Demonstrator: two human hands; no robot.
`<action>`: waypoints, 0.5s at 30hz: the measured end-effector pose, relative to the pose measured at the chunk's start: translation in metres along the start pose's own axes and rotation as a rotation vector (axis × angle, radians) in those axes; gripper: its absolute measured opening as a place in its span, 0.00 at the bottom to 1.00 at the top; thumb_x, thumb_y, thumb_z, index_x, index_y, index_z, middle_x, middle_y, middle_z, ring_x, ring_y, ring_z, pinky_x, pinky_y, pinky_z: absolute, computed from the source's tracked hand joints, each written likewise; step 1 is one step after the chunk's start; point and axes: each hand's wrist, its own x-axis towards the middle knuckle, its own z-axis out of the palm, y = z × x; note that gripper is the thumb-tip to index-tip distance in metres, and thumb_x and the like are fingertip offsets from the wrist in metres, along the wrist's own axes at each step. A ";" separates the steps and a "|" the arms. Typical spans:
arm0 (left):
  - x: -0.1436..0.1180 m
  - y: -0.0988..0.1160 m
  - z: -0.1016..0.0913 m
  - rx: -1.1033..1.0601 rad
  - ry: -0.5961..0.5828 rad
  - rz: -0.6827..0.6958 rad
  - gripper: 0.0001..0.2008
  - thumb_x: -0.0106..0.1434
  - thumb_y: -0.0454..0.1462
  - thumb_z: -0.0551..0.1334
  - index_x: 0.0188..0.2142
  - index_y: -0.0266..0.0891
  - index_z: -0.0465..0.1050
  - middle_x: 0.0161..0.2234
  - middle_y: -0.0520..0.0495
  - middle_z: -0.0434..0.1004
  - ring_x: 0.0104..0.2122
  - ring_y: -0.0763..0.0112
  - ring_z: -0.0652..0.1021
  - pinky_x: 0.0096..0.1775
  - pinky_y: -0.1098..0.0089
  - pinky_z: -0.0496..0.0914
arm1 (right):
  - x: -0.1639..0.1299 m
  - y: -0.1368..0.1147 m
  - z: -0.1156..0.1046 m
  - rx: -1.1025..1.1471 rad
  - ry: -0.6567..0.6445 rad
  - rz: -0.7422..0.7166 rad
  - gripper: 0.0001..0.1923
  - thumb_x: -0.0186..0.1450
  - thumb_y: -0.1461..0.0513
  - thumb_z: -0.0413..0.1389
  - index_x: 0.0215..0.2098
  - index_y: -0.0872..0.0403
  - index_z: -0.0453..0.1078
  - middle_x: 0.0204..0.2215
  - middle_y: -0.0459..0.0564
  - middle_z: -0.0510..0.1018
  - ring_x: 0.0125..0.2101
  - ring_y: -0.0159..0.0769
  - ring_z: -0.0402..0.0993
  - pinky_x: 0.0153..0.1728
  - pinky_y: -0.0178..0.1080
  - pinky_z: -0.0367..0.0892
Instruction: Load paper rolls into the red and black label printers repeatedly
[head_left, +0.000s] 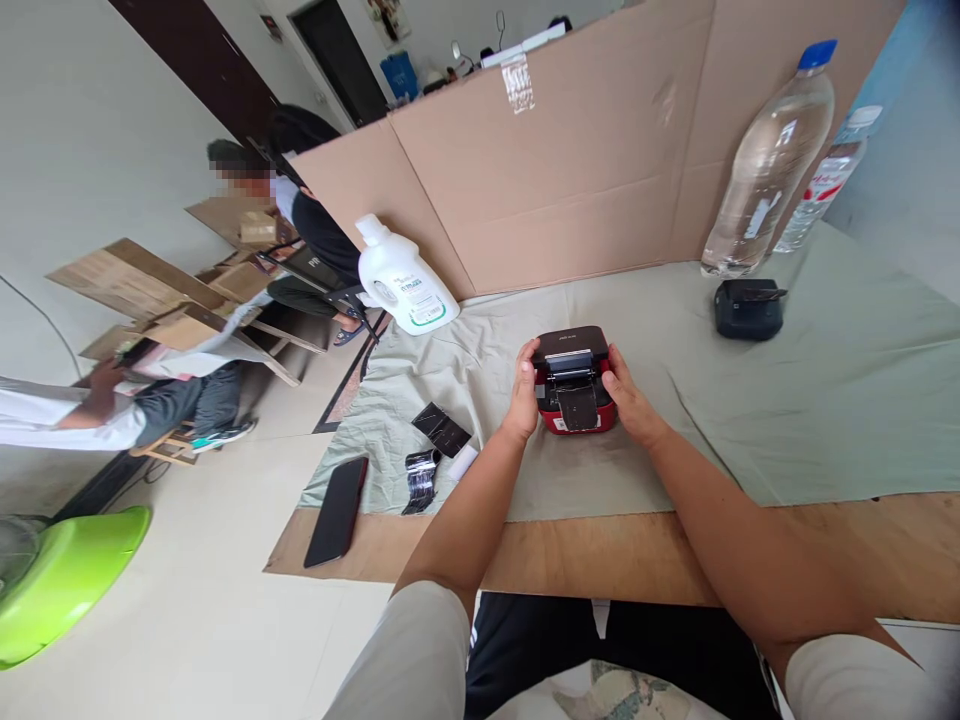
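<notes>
My left hand is cupped against the left side of the small red and black printer, fingers curled over its top edge; my right hand presses the opposite side the same way, thumb up near the lid. Both hold the printer between them, just right of the frame's centre, where it sits on the pale green cloth. A dark strip hangs out of its front slot (label stock or a flap, I cannot tell which). My palms hide the printer's flanks.

To the lower left of it lie a black sheet, a white roll partly behind my forearm, a shiny curled strip and, on the bare wooden table edge, a black phone.

Further out, a white jug leans at the cloth's upper left corner. A small black device sits at right centre below a clear bottle, with a second bottle half hidden behind it. A cardboard wall closes off the back. At the left edge, a green basin is cut off by the frame, and other people sit among boxes.
</notes>
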 end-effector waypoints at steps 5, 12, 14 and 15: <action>-0.015 0.001 0.000 0.115 0.043 0.185 0.30 0.71 0.58 0.42 0.56 0.43 0.68 0.65 0.41 0.61 0.67 0.61 0.60 0.67 0.55 0.54 | -0.006 -0.008 0.001 -0.323 0.130 -0.300 0.40 0.66 0.39 0.48 0.71 0.45 0.49 0.72 0.49 0.48 0.72 0.47 0.40 0.70 0.56 0.41; -0.033 -0.004 0.003 0.335 0.093 0.476 0.29 0.72 0.54 0.42 0.52 0.38 0.70 0.60 0.34 0.67 0.66 0.54 0.62 0.65 0.45 0.54 | -0.008 -0.016 0.003 -0.595 0.182 -0.524 0.30 0.61 0.43 0.59 0.54 0.50 0.71 0.56 0.59 0.72 0.63 0.57 0.60 0.65 0.60 0.55; -0.032 -0.006 0.003 0.355 0.098 0.516 0.28 0.72 0.53 0.42 0.51 0.38 0.71 0.57 0.34 0.70 0.65 0.54 0.64 0.64 0.45 0.56 | -0.006 -0.015 0.004 -0.610 0.198 -0.511 0.29 0.60 0.42 0.59 0.52 0.49 0.73 0.54 0.59 0.74 0.62 0.57 0.62 0.64 0.62 0.56; -0.031 -0.006 0.003 0.354 0.103 0.529 0.28 0.72 0.52 0.42 0.51 0.38 0.71 0.56 0.34 0.71 0.64 0.54 0.66 0.63 0.45 0.58 | -0.005 -0.015 0.004 -0.615 0.206 -0.502 0.29 0.60 0.41 0.58 0.51 0.49 0.73 0.53 0.58 0.74 0.61 0.57 0.63 0.64 0.62 0.57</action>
